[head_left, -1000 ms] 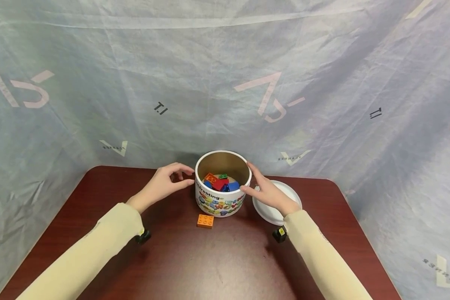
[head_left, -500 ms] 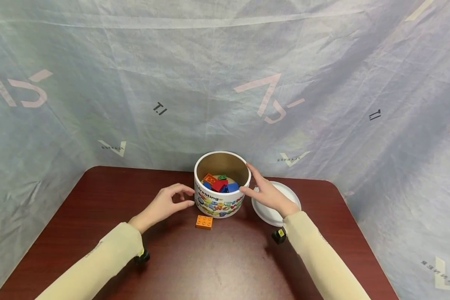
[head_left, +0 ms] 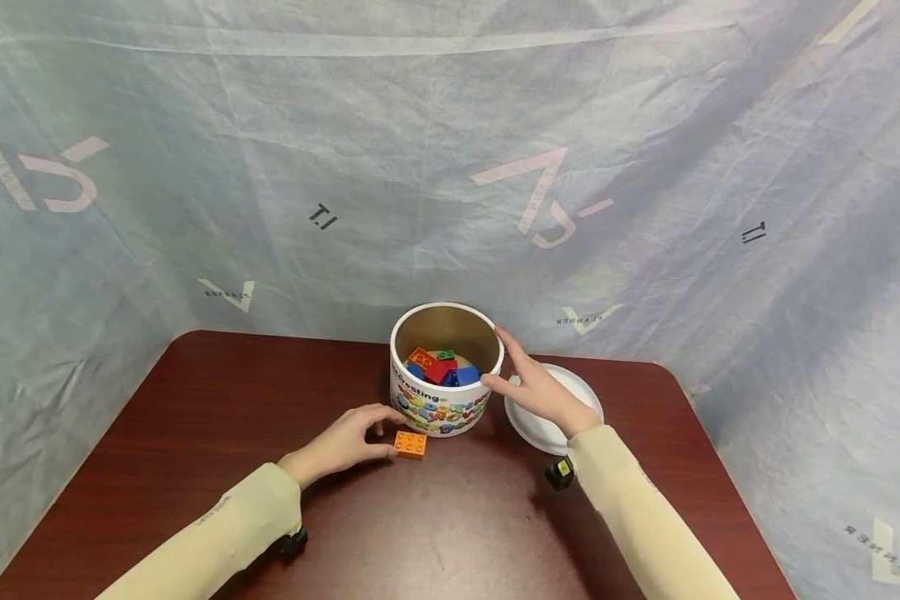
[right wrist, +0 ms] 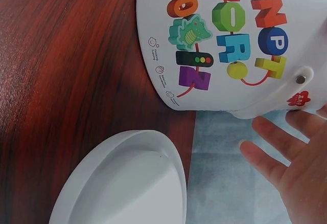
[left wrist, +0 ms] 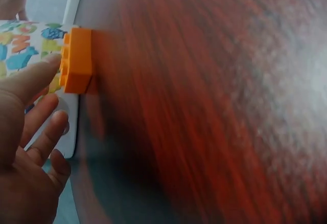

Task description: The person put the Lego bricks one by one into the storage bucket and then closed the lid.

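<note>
An orange building block [head_left: 410, 445] with studs on top lies on the table in front of a round white bucket [head_left: 442, 408]. My left hand [head_left: 348, 444] is at the block's left side, thumb and fingers apart; in the left wrist view the thumb [left wrist: 38, 78] reaches close to the studs. Inside the bucket are several red, blue, orange and green blocks [head_left: 441, 368]. My right hand [head_left: 536, 387] rests against the bucket's right side at the rim, its fingers fairly straight. In the right wrist view those fingers [right wrist: 278, 142] lie along the bucket wall, near the handle's pivot.
A white round lid [head_left: 528, 425] lies on the dark red table [head_left: 450, 533], right of the bucket and partly under my right forearm in the head view. A grey printed cloth [head_left: 420, 167] hangs behind the table and along both sides.
My left hand has come down from beside the bucket's rim, toward me and slightly right, to the orange block. My right hand stays at the bucket, which has not moved.
</note>
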Demonstrator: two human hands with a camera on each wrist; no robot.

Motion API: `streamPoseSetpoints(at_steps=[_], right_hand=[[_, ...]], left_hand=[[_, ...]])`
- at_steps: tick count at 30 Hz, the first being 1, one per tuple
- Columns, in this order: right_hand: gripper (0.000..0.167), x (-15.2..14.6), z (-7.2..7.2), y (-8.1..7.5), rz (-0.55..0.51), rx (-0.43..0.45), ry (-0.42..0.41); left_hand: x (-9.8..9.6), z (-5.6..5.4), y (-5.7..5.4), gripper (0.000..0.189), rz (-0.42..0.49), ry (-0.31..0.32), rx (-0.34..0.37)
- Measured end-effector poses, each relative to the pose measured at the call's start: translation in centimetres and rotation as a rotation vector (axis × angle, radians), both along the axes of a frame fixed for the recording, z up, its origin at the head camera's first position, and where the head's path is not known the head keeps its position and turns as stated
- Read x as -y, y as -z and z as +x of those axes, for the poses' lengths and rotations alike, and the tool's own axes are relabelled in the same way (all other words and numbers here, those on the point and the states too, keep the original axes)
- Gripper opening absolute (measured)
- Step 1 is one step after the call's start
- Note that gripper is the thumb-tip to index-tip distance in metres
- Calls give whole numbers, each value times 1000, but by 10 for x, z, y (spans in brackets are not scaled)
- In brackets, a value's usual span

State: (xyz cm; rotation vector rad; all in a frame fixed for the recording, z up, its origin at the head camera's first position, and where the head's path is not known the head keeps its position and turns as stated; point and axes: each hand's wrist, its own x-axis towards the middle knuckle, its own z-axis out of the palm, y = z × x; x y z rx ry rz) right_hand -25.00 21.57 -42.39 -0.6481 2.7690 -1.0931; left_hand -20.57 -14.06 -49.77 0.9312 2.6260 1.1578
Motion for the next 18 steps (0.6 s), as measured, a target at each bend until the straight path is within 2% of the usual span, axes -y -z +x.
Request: streamPoseSetpoints(at_steps=[6,15,18], right_hand=[[95,0,0,1,-9,7,-1],[97,-1,1,0,-5,22,-1],[97,-1,0,1,-5,21,-1]], left_hand=[[-11,0,0,40,-58,5,30],[-19,1,4,36,-133,20,-32],[-21,3,2,33,-143,17,-23]])
